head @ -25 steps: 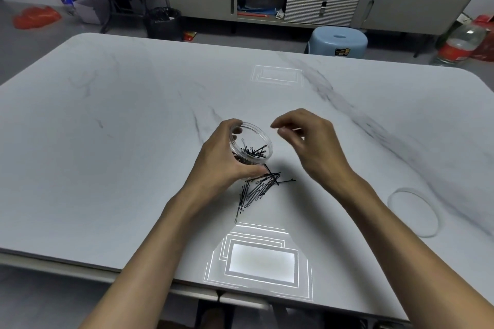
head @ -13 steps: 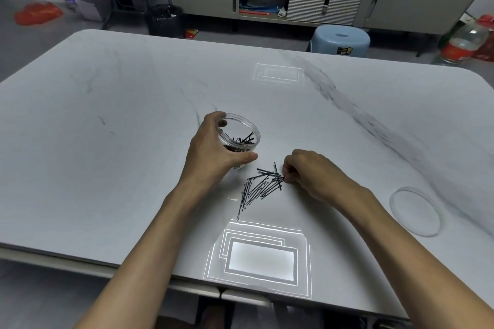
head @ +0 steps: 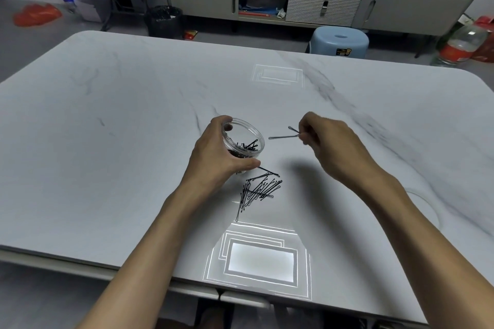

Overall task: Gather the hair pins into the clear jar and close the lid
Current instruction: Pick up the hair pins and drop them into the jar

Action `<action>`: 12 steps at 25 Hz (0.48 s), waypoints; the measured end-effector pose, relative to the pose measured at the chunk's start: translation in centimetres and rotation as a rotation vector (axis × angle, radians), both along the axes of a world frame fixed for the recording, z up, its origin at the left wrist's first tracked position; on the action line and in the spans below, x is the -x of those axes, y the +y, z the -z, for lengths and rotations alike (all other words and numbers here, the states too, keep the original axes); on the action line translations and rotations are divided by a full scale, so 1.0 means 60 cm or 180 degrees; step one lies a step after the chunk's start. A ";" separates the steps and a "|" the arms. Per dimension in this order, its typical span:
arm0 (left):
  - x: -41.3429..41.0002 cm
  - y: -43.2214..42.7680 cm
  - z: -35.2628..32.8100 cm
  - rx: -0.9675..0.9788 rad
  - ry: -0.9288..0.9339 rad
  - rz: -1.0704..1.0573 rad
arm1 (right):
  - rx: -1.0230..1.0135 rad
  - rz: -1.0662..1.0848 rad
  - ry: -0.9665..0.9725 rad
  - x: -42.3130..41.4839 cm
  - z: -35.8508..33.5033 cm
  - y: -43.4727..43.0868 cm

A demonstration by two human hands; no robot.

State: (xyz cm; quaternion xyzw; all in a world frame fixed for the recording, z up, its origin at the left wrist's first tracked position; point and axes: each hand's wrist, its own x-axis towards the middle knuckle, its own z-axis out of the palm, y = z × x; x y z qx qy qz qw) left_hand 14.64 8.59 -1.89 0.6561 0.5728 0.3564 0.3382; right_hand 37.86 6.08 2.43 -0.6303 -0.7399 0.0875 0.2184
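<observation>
My left hand [head: 216, 155] is wrapped around the clear jar [head: 244, 137], which is tilted with its open mouth toward the right and holds several black hair pins. My right hand [head: 328, 141] is raised to the right of the jar and pinches a hair pin or two [head: 284, 137], blurred, tips pointing at the jar's mouth. A loose pile of black hair pins [head: 260, 188] lies on the white marble table [head: 107, 141] just in front of the jar. The clear round lid [head: 425, 208] lies flat at the right, partly hidden behind my right forearm.
Two bright light reflections mark the tabletop, one near the front edge [head: 259, 259] and one further back [head: 278, 76]. Beyond the table stand a blue stool [head: 338, 41], a grey cabinet [head: 320, 0] and a black bin [head: 164, 20].
My right hand has lifted from the pile with a pin or two pinched in it and moved up toward the jar's mouth. My left hand has kept hold of the jar.
</observation>
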 end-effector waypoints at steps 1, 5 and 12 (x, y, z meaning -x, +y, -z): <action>-0.001 -0.002 0.000 0.0022 0.0038 0.0081 | -0.0083 -0.0004 0.0229 0.005 -0.006 0.002; -0.012 -0.011 -0.005 0.0083 0.0123 0.0446 | -0.0194 -0.0397 0.0677 0.043 -0.018 0.003; -0.008 -0.011 -0.011 0.0010 0.0021 0.0393 | -0.0131 -0.0274 0.1159 0.058 0.019 0.015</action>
